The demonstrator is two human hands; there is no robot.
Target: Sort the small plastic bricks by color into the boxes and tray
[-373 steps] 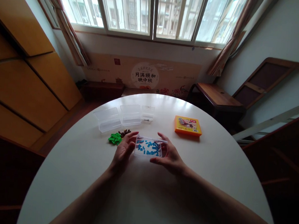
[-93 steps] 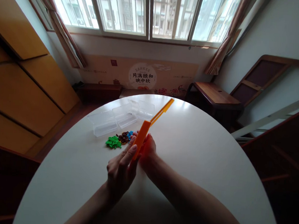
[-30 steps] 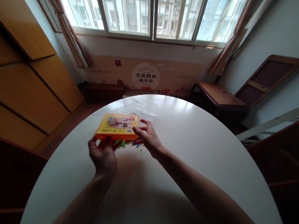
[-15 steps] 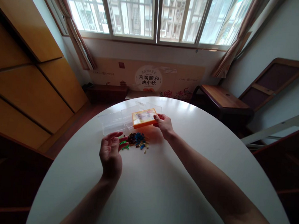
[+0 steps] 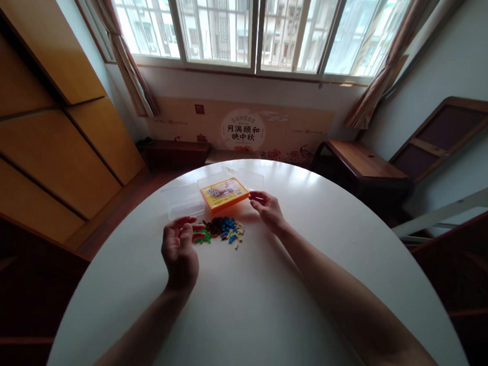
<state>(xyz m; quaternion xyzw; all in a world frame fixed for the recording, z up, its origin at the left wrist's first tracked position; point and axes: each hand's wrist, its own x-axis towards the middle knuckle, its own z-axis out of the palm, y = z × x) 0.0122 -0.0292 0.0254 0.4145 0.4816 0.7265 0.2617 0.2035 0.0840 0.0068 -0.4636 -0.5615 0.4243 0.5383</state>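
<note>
An orange box with a printed picture lid (image 5: 225, 194) rests at the far side of the table, partly over clear plastic trays. At its right corner is my right hand (image 5: 267, 211), fingers extended and loosely apart, no longer gripping it; whether the fingertips still touch the edge I cannot tell. Small building pieces (image 5: 226, 226) in green, dark brown, blue and cream lie in a pile just in front of the box. My left hand (image 5: 180, 251) hovers beside the pile's left end, fingers spread and slightly curled, holding nothing; its fingertips cover some green pieces.
Clear plastic trays (image 5: 184, 202) lie left of and behind the box on the round white table (image 5: 235, 310). Past the table's far edge are a printed cardboard panel (image 5: 289, 133) and windows. A wooden chair (image 5: 366, 159) stands at the right, cabinets (image 5: 40, 163) at the left.
The orange box has shifted left and now lies with its lid facing up. My right hand has loosened its hold on it. My left hand has barely moved.
</note>
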